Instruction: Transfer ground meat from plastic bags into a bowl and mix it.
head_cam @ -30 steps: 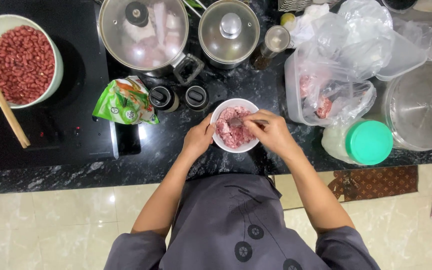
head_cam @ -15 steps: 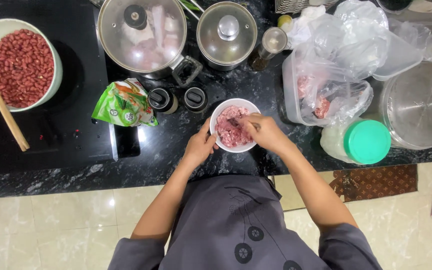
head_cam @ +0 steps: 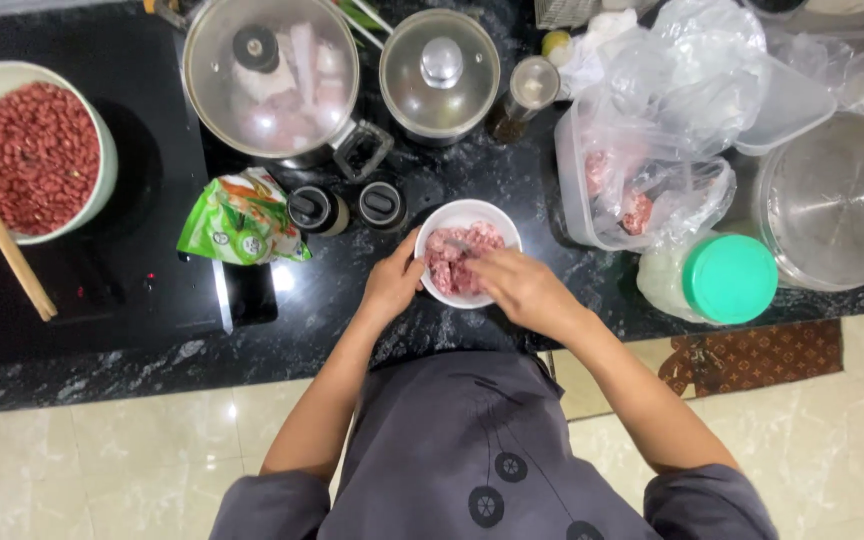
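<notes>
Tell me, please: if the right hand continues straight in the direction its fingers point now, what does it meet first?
The right hand points left over the white bowl. Going on, it would probably meet the minced meat first, then the left hand at the far rim. Its height above the meat is unclear.

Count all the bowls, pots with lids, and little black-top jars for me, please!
Bowls: 2, the white bowl of minced meat and the bowl of red beans
Lidded pots: 2, large pot and small pot
Black-top jars: 2
Total: 6
</notes>
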